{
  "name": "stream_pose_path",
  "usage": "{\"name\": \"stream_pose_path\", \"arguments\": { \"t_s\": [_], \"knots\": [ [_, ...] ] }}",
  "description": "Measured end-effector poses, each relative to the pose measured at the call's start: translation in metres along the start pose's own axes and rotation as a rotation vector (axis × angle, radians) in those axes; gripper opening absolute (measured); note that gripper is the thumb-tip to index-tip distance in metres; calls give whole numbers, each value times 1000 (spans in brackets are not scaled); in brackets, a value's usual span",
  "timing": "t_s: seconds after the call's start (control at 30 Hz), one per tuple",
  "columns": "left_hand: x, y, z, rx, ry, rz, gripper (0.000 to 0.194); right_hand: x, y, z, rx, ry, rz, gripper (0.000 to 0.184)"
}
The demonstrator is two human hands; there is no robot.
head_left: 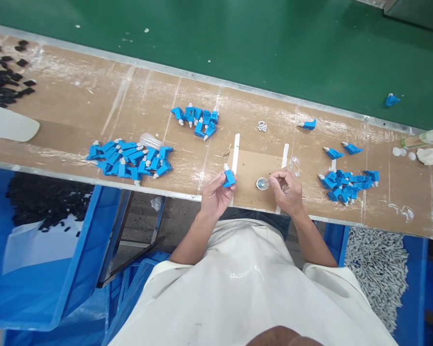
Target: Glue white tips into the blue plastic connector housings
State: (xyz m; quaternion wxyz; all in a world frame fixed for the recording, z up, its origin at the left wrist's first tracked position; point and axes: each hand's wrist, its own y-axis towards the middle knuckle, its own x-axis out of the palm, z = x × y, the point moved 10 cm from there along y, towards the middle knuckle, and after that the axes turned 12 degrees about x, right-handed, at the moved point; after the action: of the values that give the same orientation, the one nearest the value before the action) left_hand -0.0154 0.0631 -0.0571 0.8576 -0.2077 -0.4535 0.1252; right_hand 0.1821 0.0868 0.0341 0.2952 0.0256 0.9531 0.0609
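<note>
Between the thumb and fingers of my left hand (217,194) is a blue plastic part (229,178) with a white tip pointing away from me. My right hand (287,190) pinches a thin stick (268,181), whose far end dips into a small round cup (261,184) of bluish-grey content. The cup stands on a brown cardboard sheet (252,166) held by white tape strips. Beyond it lies a little heap of small white pieces (262,126). Close to my right hand are a clear lid-like piece and a toothpick (296,166).
Blue parts lie in groups at left (130,158), back (198,117) and right (348,185). A toothpick container (424,138) lies at the far right. Black pieces (7,77) cover the left end. Blue bins flank me, one with black pieces (50,197), another with grey pieces (377,274).
</note>
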Motion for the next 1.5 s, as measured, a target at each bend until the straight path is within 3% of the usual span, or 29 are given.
{"name": "stream_pose_path", "arguments": {
  "t_s": [0.33, 0.53, 0.77, 0.93, 1.07, 1.2, 1.37, 1.5],
  "knots": [
    [-2, 1, 0, 10, -6, 0, 13, 1, -11, -8, -167, -91, 87, 13],
    [1, 0, -1, -6, -21, 17, 10, -2, -13, -3, -83, -61, 120, 17],
    [6, -1, 0, -11, 25, 27, 9, 3, -4, 7, 72, 35, -44, 22],
    [20, -4, -4, -64, 52, -6, 10, -2, -1, 37, 292, 346, -41, 31],
    [40, -11, -16, -150, 89, -110, 13, -7, 1, 43, 338, 555, -37, 36],
    [57, -18, -29, -207, 133, -223, 27, -24, 1, 25, 309, 583, 15, 35],
    [67, -27, -39, -273, 134, -299, 33, -49, -10, -27, 100, 470, 156, 22],
    [67, -30, -39, -263, 134, -306, 33, -52, -20, -55, -37, 395, 185, 9]
  ]
}}
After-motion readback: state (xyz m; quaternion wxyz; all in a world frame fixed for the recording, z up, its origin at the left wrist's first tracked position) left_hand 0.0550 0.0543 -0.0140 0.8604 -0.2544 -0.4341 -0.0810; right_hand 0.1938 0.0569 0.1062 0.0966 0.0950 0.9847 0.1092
